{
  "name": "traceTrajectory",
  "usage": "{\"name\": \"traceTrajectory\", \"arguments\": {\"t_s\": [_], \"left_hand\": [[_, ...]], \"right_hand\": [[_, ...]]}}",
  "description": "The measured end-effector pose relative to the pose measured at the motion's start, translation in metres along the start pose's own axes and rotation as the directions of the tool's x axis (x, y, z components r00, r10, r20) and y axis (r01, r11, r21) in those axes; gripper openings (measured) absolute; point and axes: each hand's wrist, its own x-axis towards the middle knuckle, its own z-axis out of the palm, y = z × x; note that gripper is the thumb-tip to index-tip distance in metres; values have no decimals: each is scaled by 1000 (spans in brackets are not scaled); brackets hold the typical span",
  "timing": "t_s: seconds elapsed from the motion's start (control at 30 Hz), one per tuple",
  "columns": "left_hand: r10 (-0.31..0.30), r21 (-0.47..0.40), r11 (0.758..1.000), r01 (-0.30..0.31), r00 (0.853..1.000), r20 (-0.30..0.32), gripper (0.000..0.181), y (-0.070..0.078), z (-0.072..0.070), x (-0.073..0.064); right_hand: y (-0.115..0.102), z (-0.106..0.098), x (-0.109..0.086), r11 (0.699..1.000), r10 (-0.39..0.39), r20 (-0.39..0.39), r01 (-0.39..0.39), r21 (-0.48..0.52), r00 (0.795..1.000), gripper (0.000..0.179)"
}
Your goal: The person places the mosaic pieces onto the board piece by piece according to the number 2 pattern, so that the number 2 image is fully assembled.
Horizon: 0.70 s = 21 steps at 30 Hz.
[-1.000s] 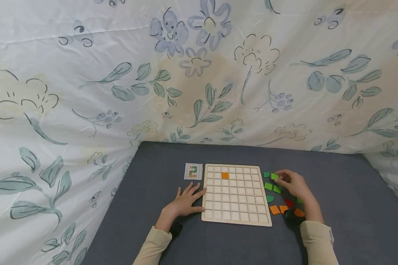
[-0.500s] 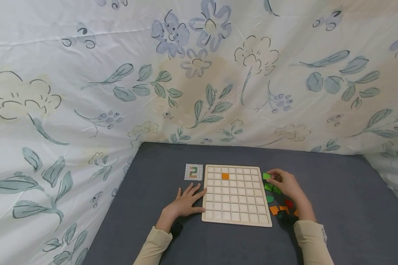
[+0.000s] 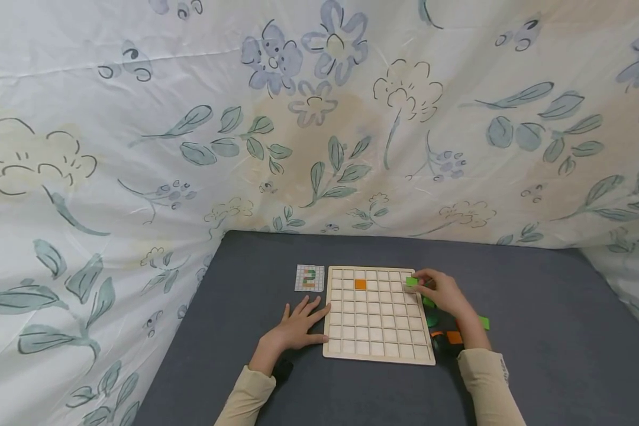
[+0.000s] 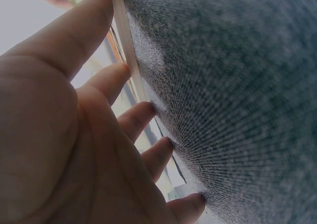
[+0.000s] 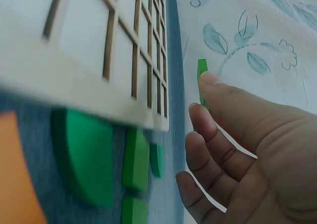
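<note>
My right hand (image 3: 443,292) pinches a light green square tile (image 3: 412,282) between thumb and fingers, above the right edge of the wooden grid board (image 3: 378,359). In the right wrist view the same green tile (image 5: 202,78) is seen edge-on at the fingertips. One orange square tile (image 3: 360,284) sits in a cell near the board's far left. Spread with straight fingers, my left hand (image 3: 295,328) rests at the board's left edge; thumb and index finger touch the rim. The left wrist view shows that hand's palm (image 4: 99,149) beside the board's side.
A small printed card (image 3: 310,278) with a coloured grid pattern lies left of the board. Right of the board are loose tiles, including an orange tile (image 3: 454,337), a dark green rounded piece (image 5: 89,157) and green tiles (image 5: 136,159). A floral cloth (image 3: 319,118) hangs behind the dark table.
Holding the light green tile, my right hand has moved left from over the loose pieces to the board's right edge. My left hand stays in place.
</note>
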Motion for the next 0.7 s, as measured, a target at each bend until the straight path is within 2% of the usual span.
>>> {"name": "traceTrajectory", "arguments": {"t_s": [0.7], "left_hand": [[1,-13,1000,-1,1000,0,71,-1,0,0]], "right_hand": [[-19,29,21,997,-35,67,31,65,997,27]]}}
